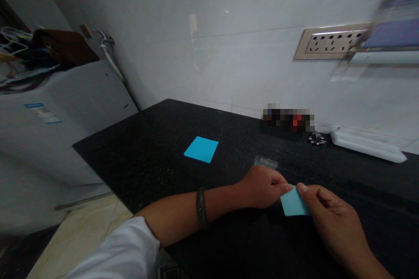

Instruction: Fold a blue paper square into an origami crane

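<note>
My left hand (pixel 263 186) pinches the upper edge of a small light-blue square of paper (pixel 292 204) between thumb and finger. Close beside it, my right hand (pixel 337 211) grips the same paper at its top right, thumb on the near face. The paper is tilted above the dark countertop (pixel 147 157), and its right part is hidden by my right hand. Farther left, a brighter blue square of paper (pixel 201 149) lies flat on the counter. Just behind my left hand lies a clear, shiny flat piece (pixel 266 162), perhaps plastic.
A white long object (pixel 368 144) lies along the wall at right, near a beaded loop (pixel 316 138) and a blurred-out item (pixel 288 118). A socket panel (pixel 334 42) is on the wall. Left of the counter stands a white appliance (pixel 78 104) with a brown bag (pixel 65 48) on top.
</note>
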The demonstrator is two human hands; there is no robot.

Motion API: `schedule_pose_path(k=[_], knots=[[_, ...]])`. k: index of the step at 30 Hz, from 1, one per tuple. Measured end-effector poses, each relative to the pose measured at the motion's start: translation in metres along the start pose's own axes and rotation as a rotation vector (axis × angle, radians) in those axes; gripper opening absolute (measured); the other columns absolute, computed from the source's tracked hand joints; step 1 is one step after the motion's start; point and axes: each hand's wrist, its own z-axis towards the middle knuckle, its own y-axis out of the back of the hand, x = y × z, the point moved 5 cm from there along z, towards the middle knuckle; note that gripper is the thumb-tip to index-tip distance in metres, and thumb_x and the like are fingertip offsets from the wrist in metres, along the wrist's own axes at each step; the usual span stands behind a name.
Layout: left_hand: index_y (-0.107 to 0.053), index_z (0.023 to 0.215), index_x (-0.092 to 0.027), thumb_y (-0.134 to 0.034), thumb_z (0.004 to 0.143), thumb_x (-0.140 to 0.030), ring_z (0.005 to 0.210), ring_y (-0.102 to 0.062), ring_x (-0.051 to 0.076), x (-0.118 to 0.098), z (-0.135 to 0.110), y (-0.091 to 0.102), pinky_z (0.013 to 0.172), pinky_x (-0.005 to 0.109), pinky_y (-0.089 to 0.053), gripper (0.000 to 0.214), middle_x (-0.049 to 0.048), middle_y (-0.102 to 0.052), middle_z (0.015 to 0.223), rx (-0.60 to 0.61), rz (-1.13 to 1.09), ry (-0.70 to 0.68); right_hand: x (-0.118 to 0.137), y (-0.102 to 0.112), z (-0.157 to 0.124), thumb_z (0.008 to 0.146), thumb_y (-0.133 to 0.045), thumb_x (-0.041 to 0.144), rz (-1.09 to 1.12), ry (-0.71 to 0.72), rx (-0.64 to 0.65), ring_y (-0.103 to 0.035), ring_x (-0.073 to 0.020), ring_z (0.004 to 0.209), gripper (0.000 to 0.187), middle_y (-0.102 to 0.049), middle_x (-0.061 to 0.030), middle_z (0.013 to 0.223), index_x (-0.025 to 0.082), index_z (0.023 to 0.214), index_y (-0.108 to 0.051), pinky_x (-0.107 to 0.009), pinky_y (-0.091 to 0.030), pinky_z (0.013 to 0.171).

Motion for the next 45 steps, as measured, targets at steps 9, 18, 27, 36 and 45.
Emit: schedule_pose_path(k=[9, 18, 27, 36, 45], knots=[[-0.063, 0.076, -0.012, -0.042, 0.077, -0.037, 0.063, -0.054, 0.011, 0.006, 0.004, 0.008, 0.055, 0.02, -0.038, 0.033, 0.0037, -0.062, 0.067, -0.073, -0.013, 0.01, -0.014, -0.014, 0.004, 0.072, -0.045, 0.052, 0.008, -0.019, 0.233, -0.037, -0.0094, 0.042, 0.039, -0.044, 0.0018, 0.045, 0.017, 0.054, -0.051, -0.02, -0.028, 0.041], [-0.063, 0.078, -0.012, -0.041, 0.078, -0.038, 0.061, -0.054, 0.011, 0.012, 0.007, 0.01, 0.055, 0.021, -0.038, 0.034, 0.0031, -0.062, 0.067, -0.075, -0.008, 0.05, -0.016, -0.008, 0.006, 0.072, -0.047, 0.05, -0.048, -0.025, 0.194, -0.04, -0.0097, 0.043, 0.036, -0.046, 0.0019, 0.047, 0.018, 0.058, -0.055, -0.02, -0.029, 0.041], [-0.063, 0.079, -0.012, -0.05, 0.073, -0.038, 0.058, -0.052, 0.009, 0.007, 0.003, -0.003, 0.052, 0.018, -0.037, 0.029, 0.001, -0.059, 0.061, 0.091, -0.122, 0.047, -0.004, -0.002, 0.003, 0.066, -0.053, 0.045, -0.013, 0.041, 0.082, -0.051, -0.0153, 0.057, 0.027, -0.06, -0.0006, 0.064, 0.02, 0.074, -0.062, -0.024, -0.038, 0.05], [-0.057, 0.07, -0.01, -0.049, 0.074, -0.039, 0.06, -0.054, 0.01, 0.024, 0.01, -0.008, 0.055, 0.021, -0.041, 0.031, 0.0035, -0.059, 0.065, 0.062, -0.377, 0.158, -0.019, -0.004, 0.006, 0.068, -0.054, 0.046, 0.16, -0.066, 0.105, -0.043, -0.0112, 0.047, 0.029, -0.051, 0.0006, 0.052, 0.017, 0.07, -0.056, -0.022, -0.033, 0.044], [-0.049, 0.058, -0.013, -0.044, 0.076, -0.04, 0.052, -0.047, 0.008, 0.019, 0.01, 0.005, 0.047, 0.019, -0.034, 0.032, -0.0007, -0.052, 0.055, -0.047, -0.262, 0.113, -0.019, -0.006, 0.002, 0.07, -0.049, 0.05, 0.056, -0.054, 0.127, -0.033, -0.0082, 0.042, 0.037, -0.039, 0.003, 0.046, 0.017, 0.053, -0.05, -0.02, -0.024, 0.039]])
